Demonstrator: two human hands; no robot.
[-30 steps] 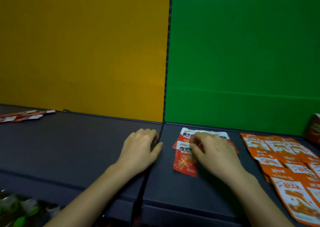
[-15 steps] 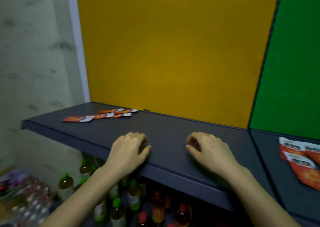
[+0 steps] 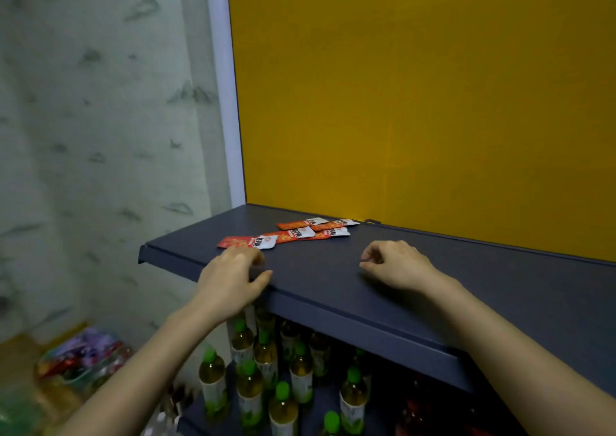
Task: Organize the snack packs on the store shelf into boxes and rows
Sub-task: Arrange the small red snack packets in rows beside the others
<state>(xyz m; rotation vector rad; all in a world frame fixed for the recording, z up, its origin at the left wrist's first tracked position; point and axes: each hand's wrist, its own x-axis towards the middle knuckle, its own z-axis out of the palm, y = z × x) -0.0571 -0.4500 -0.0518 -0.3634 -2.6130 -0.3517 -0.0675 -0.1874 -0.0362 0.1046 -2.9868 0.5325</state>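
A loose cluster of slim red-and-white foil snack packs [image 3: 293,234] lies on the dark grey shelf [image 3: 333,275], long axes running leftward, just behind the left hand [image 3: 233,277]. The right hand [image 3: 396,265] is set farther off. Both hands are loosely curled and empty.

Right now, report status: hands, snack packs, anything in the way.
Left hand empty, curled at the shelf edge, just short of the nearest pack. Right hand empty, loosely curled over bare shelf. Red snack packs lie loose, overlapping, near the back. Nothing blocking.
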